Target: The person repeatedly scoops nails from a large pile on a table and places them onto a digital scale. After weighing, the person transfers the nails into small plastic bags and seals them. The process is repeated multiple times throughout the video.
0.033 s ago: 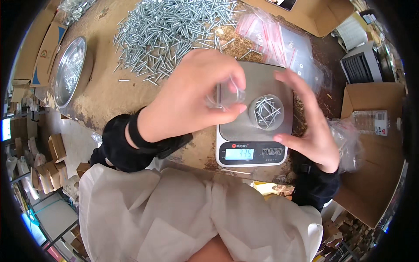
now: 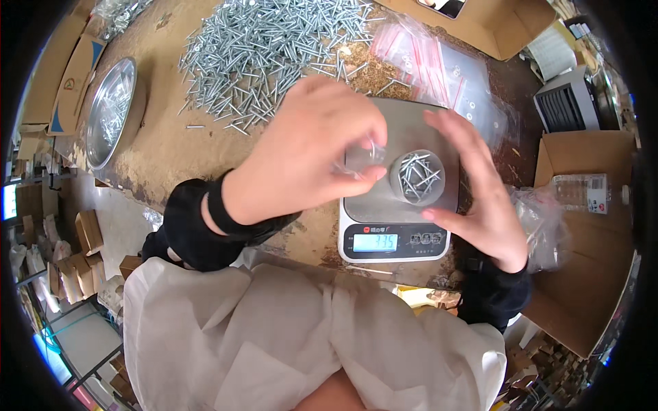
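My left hand (image 2: 305,151) is closed, thumb and fingers pinching a clear plastic bag (image 2: 356,159) just left of a round translucent cup (image 2: 440,194). That cup stands on the steel pan of a white digital scale (image 2: 395,251) and holds several silver screws (image 2: 418,178). Curved around the cup's right side, my right hand (image 2: 476,195) is open, thumb apart from its fingers. Whether its fingertips touch the cup, I cannot tell. The scale's display is lit. Beyond my left hand spreads a big heap of loose screws (image 2: 267,55).
A metal bowl (image 2: 131,130) with clear packets stands at left, near a cardboard box (image 2: 72,85). Clear zip bags with red strips (image 2: 425,61) lie behind the scale. At right are an open carton (image 2: 582,267), crumpled plastic (image 2: 548,229) and a grey-black device (image 2: 567,103).
My right hand has shifted slightly left, closer to the cup. The clear bag in my left hand has changed shape a little; that hand has barely moved.
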Motion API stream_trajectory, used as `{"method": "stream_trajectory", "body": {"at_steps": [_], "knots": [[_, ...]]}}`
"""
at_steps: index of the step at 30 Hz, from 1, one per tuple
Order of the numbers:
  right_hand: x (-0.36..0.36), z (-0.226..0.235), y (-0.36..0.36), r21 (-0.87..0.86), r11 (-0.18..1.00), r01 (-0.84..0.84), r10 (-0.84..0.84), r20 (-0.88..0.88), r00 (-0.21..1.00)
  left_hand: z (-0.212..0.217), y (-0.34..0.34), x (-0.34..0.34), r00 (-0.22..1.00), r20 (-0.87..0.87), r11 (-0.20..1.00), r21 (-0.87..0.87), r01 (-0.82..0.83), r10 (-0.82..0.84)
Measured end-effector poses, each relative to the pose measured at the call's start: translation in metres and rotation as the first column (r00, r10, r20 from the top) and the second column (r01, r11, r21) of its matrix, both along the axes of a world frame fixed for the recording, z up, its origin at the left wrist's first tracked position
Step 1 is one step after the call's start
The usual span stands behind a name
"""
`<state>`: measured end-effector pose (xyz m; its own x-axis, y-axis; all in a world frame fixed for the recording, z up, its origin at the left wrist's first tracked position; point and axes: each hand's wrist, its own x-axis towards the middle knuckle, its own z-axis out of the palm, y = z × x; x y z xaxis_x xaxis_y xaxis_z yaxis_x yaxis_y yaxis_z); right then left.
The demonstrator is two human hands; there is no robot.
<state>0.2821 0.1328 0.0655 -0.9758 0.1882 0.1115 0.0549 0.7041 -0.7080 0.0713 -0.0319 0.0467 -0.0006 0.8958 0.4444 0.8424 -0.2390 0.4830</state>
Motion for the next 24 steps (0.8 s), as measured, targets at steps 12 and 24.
{"method": "stream_trajectory", "body": {"at_steps": [12, 24], "knots": [[0.004, 0.003, -0.036, 0.091, 0.991, 0.100, -0.065, -0.327, 0.943, -0.028, 0.001, 0.046, 0.899, 0.431, 0.994, -0.032, 0.104, -0.081], [0.010, 0.002, -0.032, 0.244, 0.970, -0.024, 0.123, -0.398, 0.909, -0.027, 0.001, 0.054, 0.592, 0.752, 0.906, 0.015, 0.422, -0.288]]}}
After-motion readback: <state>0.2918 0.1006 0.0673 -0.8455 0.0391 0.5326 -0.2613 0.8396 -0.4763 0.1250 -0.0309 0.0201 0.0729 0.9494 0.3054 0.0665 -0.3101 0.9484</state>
